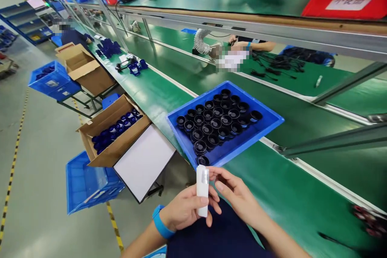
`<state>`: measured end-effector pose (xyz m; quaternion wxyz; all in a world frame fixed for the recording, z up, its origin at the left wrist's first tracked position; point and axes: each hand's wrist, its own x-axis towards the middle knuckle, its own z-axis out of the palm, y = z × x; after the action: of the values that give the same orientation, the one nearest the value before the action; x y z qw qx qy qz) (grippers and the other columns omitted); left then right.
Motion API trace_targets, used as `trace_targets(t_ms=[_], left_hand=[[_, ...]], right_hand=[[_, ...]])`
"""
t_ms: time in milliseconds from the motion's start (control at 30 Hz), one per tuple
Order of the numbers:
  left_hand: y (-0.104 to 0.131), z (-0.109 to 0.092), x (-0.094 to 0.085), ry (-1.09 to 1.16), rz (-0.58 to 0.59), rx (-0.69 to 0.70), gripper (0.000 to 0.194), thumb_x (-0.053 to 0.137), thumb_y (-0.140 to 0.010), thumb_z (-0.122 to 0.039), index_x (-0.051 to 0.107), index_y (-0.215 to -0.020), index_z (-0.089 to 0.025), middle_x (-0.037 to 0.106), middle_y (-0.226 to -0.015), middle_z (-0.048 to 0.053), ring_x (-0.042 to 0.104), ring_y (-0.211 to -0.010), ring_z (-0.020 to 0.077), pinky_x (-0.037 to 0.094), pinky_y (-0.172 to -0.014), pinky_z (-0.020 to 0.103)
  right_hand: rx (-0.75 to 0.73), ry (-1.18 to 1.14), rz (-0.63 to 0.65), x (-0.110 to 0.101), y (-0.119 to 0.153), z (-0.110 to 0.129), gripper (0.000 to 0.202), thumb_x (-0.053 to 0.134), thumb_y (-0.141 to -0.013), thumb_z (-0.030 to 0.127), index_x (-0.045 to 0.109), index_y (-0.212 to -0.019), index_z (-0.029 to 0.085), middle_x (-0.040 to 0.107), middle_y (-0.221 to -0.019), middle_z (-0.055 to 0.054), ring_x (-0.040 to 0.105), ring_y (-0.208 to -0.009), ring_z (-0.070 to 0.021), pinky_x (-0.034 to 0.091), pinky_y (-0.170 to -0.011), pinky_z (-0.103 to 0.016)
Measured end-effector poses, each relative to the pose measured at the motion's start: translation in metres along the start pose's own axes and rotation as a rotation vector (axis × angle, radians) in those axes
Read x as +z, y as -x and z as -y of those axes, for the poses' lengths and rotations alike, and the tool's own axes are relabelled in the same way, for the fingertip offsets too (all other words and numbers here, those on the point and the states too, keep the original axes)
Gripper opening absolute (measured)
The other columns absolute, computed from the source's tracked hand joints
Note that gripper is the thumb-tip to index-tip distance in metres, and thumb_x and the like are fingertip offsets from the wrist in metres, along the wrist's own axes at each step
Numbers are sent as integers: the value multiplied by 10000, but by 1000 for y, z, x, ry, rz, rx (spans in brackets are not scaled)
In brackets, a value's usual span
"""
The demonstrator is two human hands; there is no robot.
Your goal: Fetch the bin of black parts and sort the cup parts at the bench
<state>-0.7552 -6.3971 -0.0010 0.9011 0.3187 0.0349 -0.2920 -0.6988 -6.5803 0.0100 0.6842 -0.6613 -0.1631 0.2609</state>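
A slim white tube-like piece (202,205) with a silvery patch near its top stands nearly upright in my left hand (183,207). The thumb lies across its front and the fingers curl behind it; a blue band circles that wrist. Close beside its upper right edge is my right hand (237,193), fingers bent and apart, thumb clear of the piece. The fingertips reach its edge, and whether they touch it I cannot tell. Just beyond both hands, a blue tray (252,142) holds several round black cups (226,119) in rows.
The tray sits on a green bench (272,177). Left of it are a white board (145,161), a cardboard box (121,147) of dark blue parts and blue crates (84,185). A metal strut (338,141) slants at right. Across the bench, a person's arm (260,45) is near black cables (278,62).
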Motion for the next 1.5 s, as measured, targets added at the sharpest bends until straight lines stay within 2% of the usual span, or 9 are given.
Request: trace_targets(t_ms=[100,267,400,567,733,867,1000,1267,1500], left_hand=[[-7,3,-1,26,41,-51,311,750,-809,-325,679,-989,-81,644,-873,102,656,-681,151,519,-487,204],[-23,2,1,-38,113,-178,323,697,-809,-401,594,-855,-99,597,-664,42,511,-432,87,365,-399,191],[-41,-11,5,-469,-3,-192,432,633,-890,-522,527,-1082,-150,541,-732,-19,461,-497,68,335,-445,187],[-67,-53,5,-1211,-91,-125,355,503,-981,-507,584,-1097,-182,572,-874,10,476,-733,119,355,-680,249],[-87,-110,-26,-1496,-422,-23,321,364,-1021,-435,467,-1218,-204,569,-843,6,522,-727,182,370,-703,304],[-110,-137,-55,-1659,-330,53,331,370,-1009,-394,520,-1236,-206,620,-1018,77,589,-908,236,423,-822,354],[-145,-149,-67,-1777,-99,34,403,494,-970,-379,524,-1344,-234,654,-1024,69,619,-886,228,438,-813,336],[-197,-148,-59,-1878,290,23,239,466,-998,-403,614,-1070,-231,638,-735,1,622,-685,185,370,-641,263],[-212,-159,-86,-1793,16,271,323,411,-1011,-458,574,-1112,-199,683,-835,42,638,-702,182,410,-652,266]], right_hand=[[34,-97,34,-3,1,2,550,639,-912,510,526,-1392,269,659,-1077,-54,638,-854,-178,492,-940,-398],[68,-143,13,-13,-1,3,606,728,-854,464,518,-1395,291,655,-1039,-26,602,-987,-192,462,-935,-351],[75,-84,-120,-31,-6,-7,506,713,-864,468,584,-1319,290,663,-1046,-19,602,-975,-189,457,-939,-341],[72,-51,-254,-51,-9,-40,473,686,-875,481,582,-1299,298,659,-1154,-45,611,-1023,-204,492,-933,-341],[157,-69,-538,-61,6,-75,501,609,-897,556,558,-1312,279,661,-1176,-81,633,-1038,-207,533,-945,-339],[277,-96,-715,-62,26,-89,548,634,-852,607,596,-1263,246,686,-1143,-94,651,-1064,-235,563,-922,-321],[325,-101,-923,-39,36,-88,570,660,-803,647,640,-1194,234,706,-1142,-91,676,-1018,-234,576,-885,-282],[363,-223,-1286,59,38,-87,583,668,-771,683,682,-1122,218,741,-1060,-103,709,-967,-245,591,-876,-297],[412,-273,-1441,117,40,-92,588,666,-753,700,695,-1099,226,738,-1092,-102,694,-1053,-272,590,-887,-295]])
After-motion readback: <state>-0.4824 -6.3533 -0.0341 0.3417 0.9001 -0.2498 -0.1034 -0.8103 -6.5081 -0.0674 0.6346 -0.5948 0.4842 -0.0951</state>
